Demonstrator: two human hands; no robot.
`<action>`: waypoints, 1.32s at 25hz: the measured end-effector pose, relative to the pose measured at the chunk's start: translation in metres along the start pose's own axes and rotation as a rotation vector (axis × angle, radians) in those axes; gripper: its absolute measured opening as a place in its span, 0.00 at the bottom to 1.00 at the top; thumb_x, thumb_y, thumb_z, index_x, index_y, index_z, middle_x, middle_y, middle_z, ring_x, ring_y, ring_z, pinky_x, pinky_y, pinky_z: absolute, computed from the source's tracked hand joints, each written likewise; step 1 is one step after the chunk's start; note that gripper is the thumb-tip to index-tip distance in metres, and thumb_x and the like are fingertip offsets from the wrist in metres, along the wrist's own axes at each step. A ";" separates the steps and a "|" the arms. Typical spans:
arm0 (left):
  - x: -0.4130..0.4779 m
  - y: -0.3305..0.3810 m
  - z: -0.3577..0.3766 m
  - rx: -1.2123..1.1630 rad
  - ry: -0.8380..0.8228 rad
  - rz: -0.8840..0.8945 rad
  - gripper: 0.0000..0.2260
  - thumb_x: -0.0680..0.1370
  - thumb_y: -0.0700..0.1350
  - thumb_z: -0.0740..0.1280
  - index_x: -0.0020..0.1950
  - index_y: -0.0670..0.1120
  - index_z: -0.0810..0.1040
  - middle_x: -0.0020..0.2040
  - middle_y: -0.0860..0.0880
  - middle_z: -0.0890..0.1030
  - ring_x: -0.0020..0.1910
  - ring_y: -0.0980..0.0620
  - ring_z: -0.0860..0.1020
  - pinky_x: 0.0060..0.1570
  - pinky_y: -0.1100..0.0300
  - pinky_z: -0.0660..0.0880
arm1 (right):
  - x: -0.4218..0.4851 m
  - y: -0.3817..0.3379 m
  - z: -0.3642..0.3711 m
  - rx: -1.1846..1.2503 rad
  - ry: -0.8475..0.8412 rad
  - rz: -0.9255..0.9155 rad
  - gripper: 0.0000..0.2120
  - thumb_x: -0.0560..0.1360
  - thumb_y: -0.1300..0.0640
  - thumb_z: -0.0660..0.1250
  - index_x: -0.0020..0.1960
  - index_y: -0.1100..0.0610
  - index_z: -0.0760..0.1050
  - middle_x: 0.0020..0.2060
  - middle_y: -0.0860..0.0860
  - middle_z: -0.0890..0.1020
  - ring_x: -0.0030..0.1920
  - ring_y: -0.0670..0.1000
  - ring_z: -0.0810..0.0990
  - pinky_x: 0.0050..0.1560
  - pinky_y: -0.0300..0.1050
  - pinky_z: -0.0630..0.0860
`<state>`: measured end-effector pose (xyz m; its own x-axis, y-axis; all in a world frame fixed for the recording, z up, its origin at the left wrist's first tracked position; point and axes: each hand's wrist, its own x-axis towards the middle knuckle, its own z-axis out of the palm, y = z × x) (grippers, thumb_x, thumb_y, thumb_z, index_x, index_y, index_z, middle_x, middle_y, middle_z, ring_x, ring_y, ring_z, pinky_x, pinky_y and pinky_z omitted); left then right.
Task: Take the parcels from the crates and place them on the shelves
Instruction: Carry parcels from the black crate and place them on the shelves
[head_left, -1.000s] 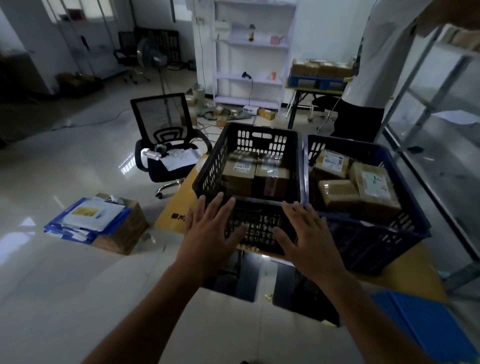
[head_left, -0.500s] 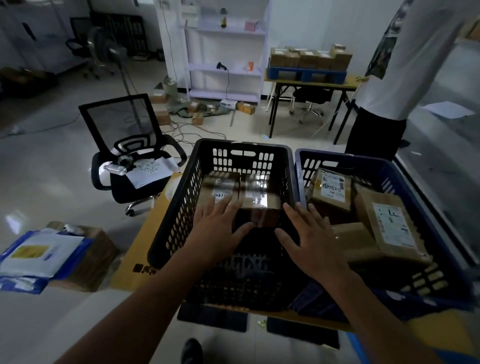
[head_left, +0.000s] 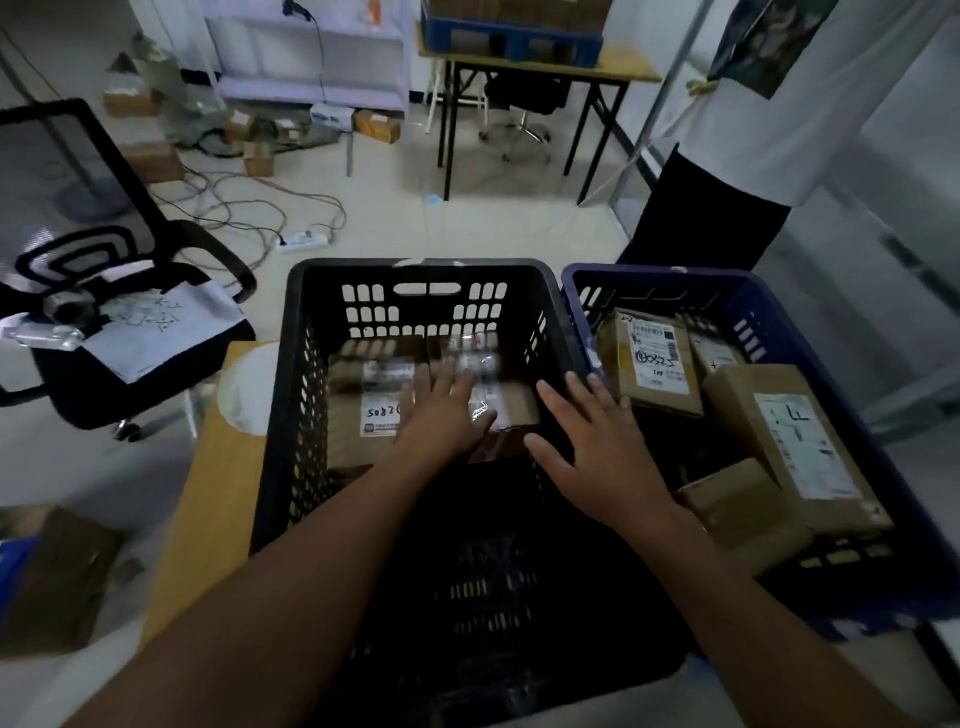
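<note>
A black crate (head_left: 296, 395) stands in front of me with two brown parcels at its far end. My left hand (head_left: 441, 410) reaches inside with straight fingers, over the seam between the labelled left parcel (head_left: 363, 410) and the taped right parcel (head_left: 509, 405). My right hand (head_left: 592, 441) hovers spread above the crate's right side, holding nothing. Whether either hand touches a parcel I cannot tell. A blue crate (head_left: 914, 509) to the right holds several brown parcels (head_left: 795, 441) with white labels.
Both crates sit on a yellow board (head_left: 208, 483). A black office chair (head_left: 119, 312) with papers stands at the left. A person in a white shirt (head_left: 779, 124) stands at the back right beside a metal shelf frame. Cables, small boxes, and a table with a blue tray lie beyond.
I have moved closer and look more steeply down. Both hands went from the crate's near rim forward into the black crate, the left one now over the parcels.
</note>
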<state>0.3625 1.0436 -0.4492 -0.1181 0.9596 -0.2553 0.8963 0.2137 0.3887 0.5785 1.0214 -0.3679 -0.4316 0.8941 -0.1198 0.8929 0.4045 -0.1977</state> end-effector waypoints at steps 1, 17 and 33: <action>0.009 0.000 0.003 0.016 0.007 0.012 0.34 0.82 0.66 0.55 0.84 0.55 0.47 0.84 0.48 0.44 0.82 0.40 0.39 0.79 0.39 0.40 | 0.001 -0.001 0.002 -0.006 0.006 0.003 0.35 0.78 0.28 0.42 0.83 0.38 0.47 0.84 0.48 0.48 0.83 0.49 0.38 0.81 0.59 0.39; -0.089 0.000 0.077 0.062 -0.031 0.135 0.37 0.82 0.65 0.54 0.84 0.47 0.48 0.84 0.45 0.45 0.82 0.43 0.37 0.78 0.50 0.37 | -0.005 0.006 -0.001 0.221 0.053 -0.041 0.34 0.82 0.33 0.55 0.84 0.41 0.50 0.84 0.51 0.50 0.83 0.51 0.44 0.81 0.57 0.41; -0.119 -0.017 0.077 -1.200 -0.153 -0.344 0.37 0.72 0.45 0.81 0.76 0.48 0.67 0.67 0.47 0.80 0.66 0.46 0.79 0.67 0.42 0.75 | -0.036 0.025 0.009 0.189 0.046 -0.053 0.36 0.79 0.31 0.52 0.84 0.41 0.50 0.84 0.51 0.47 0.83 0.51 0.42 0.81 0.61 0.46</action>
<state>0.3939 0.9118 -0.4934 -0.1455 0.8077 -0.5713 -0.1334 0.5562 0.8203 0.6153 0.9979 -0.3777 -0.4669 0.8822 -0.0603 0.8274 0.4118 -0.3820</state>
